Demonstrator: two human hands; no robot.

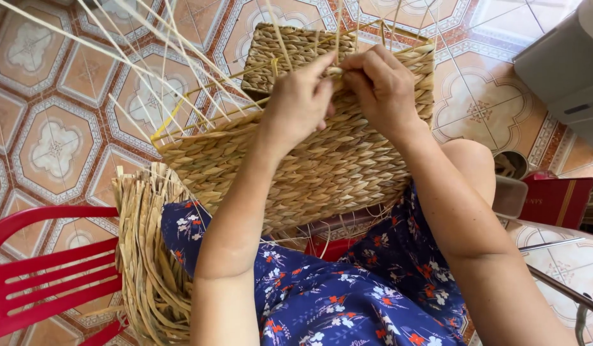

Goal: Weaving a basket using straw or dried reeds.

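Observation:
A half-woven straw basket (322, 160) rests on my lap, its open side tilted away from me. Thin pale stakes (143, 70) stick out from its upper edge toward the top left. My left hand (301, 99) presses on the basket's top rim, fingers curled around a woven strand (335, 70). My right hand (381, 83) meets it at the same spot, pinching that strand between thumb and fingers. Both hands touch each other at the rim.
A bundle of dried flat straw (146, 256) lies over a red plastic chair (47, 269) at my left. A grey box (565, 64) stands at the top right, a dark red box (556, 202) below it. Patterned floor tiles (47, 128) lie all around.

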